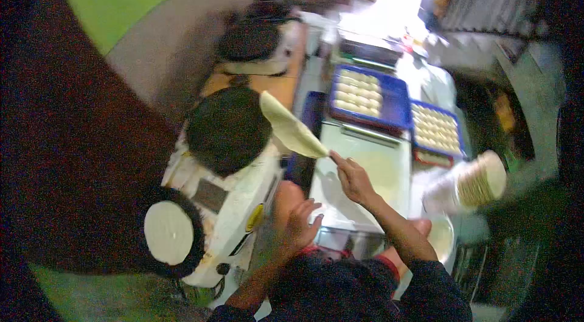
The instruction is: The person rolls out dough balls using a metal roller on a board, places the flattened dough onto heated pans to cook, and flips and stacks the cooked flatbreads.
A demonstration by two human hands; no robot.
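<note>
My right hand (356,182) is closed at the near edge of a thin, pale flatbread (292,130). The round of dough hangs tilted in the air, its far end close to a dark round griddle (228,130). Whether a tool is under it, I cannot tell. Lower down, my left hand (302,223) has its fingers apart over my knee and holds nothing. Another pale flatbread (169,232) lies on a smaller dark pan (196,243) at the lower left.
A third dark pan (248,41) stands farther back on the stove counter. Blue trays (395,100) (460,133) hold rows of dough balls. Between them and me is a white work surface (389,167). At right leans a stack of flatbreads (480,182). Motion blurs the scene.
</note>
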